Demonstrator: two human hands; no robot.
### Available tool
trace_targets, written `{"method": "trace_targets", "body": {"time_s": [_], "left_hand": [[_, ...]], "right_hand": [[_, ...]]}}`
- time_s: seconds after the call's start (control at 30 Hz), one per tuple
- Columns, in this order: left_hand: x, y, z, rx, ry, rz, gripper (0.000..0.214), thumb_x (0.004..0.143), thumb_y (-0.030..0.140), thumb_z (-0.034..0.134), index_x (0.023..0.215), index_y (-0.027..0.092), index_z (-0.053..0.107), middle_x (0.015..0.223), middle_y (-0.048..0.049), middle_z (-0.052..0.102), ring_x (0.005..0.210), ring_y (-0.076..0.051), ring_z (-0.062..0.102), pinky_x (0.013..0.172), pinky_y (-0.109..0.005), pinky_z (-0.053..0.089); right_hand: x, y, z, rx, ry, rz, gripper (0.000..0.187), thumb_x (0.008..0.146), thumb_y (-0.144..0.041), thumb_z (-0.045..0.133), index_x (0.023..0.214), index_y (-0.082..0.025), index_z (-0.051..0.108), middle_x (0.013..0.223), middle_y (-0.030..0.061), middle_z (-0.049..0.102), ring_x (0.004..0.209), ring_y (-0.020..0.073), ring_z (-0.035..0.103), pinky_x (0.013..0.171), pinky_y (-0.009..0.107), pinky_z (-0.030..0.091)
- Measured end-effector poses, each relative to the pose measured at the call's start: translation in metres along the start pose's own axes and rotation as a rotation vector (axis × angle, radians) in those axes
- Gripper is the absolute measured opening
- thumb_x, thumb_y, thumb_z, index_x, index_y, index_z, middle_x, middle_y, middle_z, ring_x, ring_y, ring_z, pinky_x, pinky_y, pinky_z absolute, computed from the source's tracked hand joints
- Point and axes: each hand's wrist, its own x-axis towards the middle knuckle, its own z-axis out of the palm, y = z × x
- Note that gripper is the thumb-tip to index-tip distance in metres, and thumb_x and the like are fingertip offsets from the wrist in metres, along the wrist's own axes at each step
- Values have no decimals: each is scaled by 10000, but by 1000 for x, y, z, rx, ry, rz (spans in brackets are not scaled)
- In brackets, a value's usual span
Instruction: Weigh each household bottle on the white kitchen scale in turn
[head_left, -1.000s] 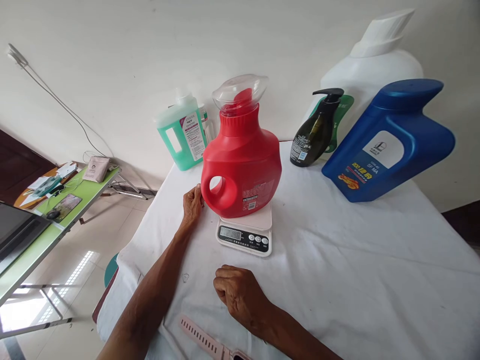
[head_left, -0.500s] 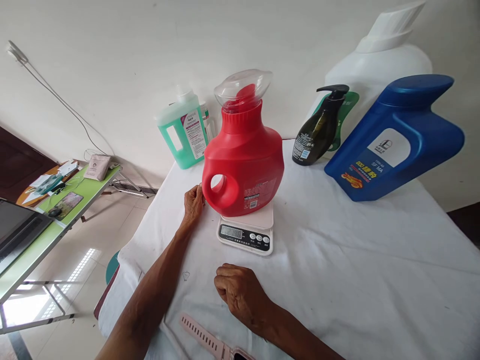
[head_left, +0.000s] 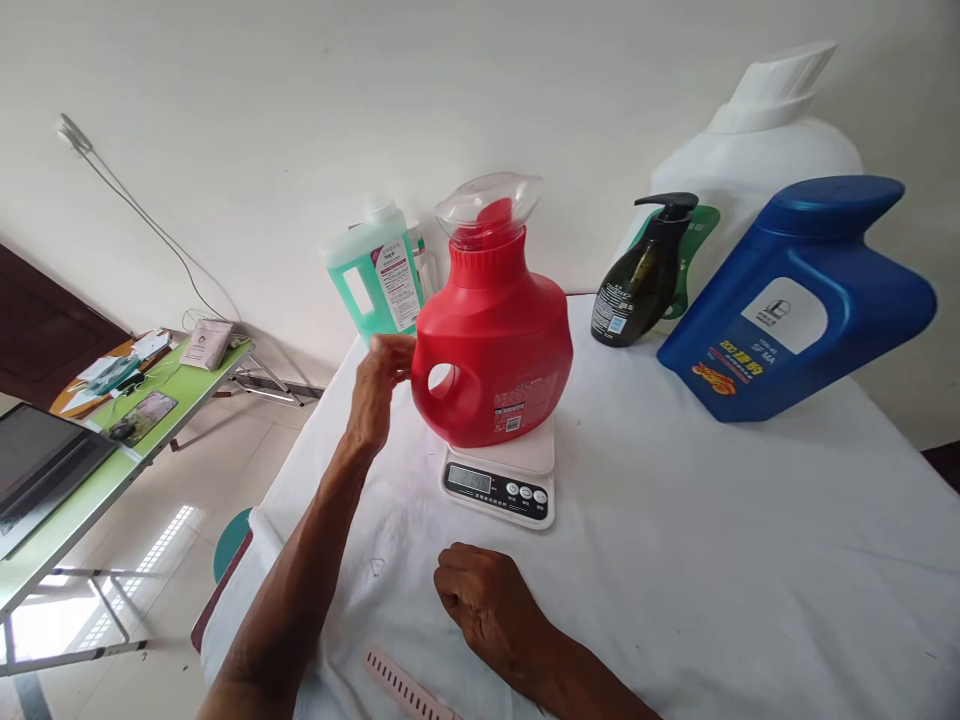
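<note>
A red plastic jug (head_left: 495, 320) with a ring handle stands on a white digital kitchen scale (head_left: 536, 460). A clear plastic cup or bowl (head_left: 454, 212) tops the jug's red neck. My left hand (head_left: 376, 390) is raised beside the handle, fingers stretched towards the jug's left side; whether the fingertips touch it is hard to see. In front of the scale, my right hand (head_left: 487, 600) rests on the white cloth as a loose fist, with nothing visible in it. The scale's display is lit, its digits blurred.
Behind the jug is a green liquid bottle (head_left: 352, 290). To the right stand a dark pump bottle (head_left: 637, 280), a blue container (head_left: 795, 310) and a large white bottle (head_left: 765, 145). A pink watch strap (head_left: 405, 682) lies near me. A green table (head_left: 161, 410) is at the left.
My left hand has risen from the cloth and its fingers have opened towards the jug's side. My right hand stays in place. The view has tilted slightly upwards.
</note>
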Motion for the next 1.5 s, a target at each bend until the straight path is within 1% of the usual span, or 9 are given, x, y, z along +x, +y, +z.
{"method": "trace_targets", "body": {"time_s": [0.1,0.17,0.3,0.47,0.73,0.87,1.0,1.27,1.5], "left_hand": [[-3,15,14,64,-141,-27,636,850,797,544,692,182,581,643,-34,576,639,-160,567,608,-287,449],[-2,13,24,30,-151,-47,621,830,752,623,614,187,487,568,3,471,545,-114,456,546,-273,374],[3,2,39,-63,-7,-68,662,729,734,736,577,203,369,521,60,289,474,-57,253,480,-261,237],[19,1,47,-88,156,-52,656,697,734,741,563,216,361,507,65,274,458,-57,244,446,-260,229],[90,11,54,-105,335,143,675,730,683,761,538,219,309,506,63,265,445,-59,258,424,-246,240],[120,-5,56,-37,369,190,638,745,607,797,524,212,348,506,54,303,455,-61,282,436,-249,230],[138,-33,52,1,420,157,640,742,624,798,507,215,366,501,47,332,464,-69,293,446,-256,242],[155,-66,42,26,501,102,680,704,701,779,502,221,341,484,54,327,455,-72,293,438,-251,245],[167,-82,32,135,534,137,684,760,757,679,526,218,330,509,48,326,485,-84,310,466,-246,274]], "right_hand": [[-1,2,2,-7,34,-21,298,530,30,451,612,-185,261,575,-38,376,557,96,316,526,251,166],[0,4,3,-21,41,-29,295,566,25,460,617,-186,260,575,-35,387,558,97,319,536,250,173],[0,7,6,-43,15,-17,271,564,5,472,606,-183,281,582,-27,429,560,98,342,547,252,188],[-1,10,8,-73,-52,-1,257,561,-14,515,601,-182,325,609,-25,478,590,101,405,551,245,217],[1,20,22,-164,-147,21,317,494,-32,562,558,-170,284,562,-38,344,560,97,318,495,256,153],[5,21,25,-167,-212,40,323,540,-25,583,527,-159,289,556,-34,318,556,97,301,484,254,153],[8,26,29,-163,-261,52,342,585,-44,627,504,-153,313,548,-30,310,543,100,282,473,258,145],[7,33,38,-200,-277,68,387,614,-103,653,538,-155,276,558,-25,332,559,111,261,467,277,115],[8,19,24,-114,-295,117,291,553,-46,589,511,-157,324,556,-26,348,563,107,315,473,269,159]]}}
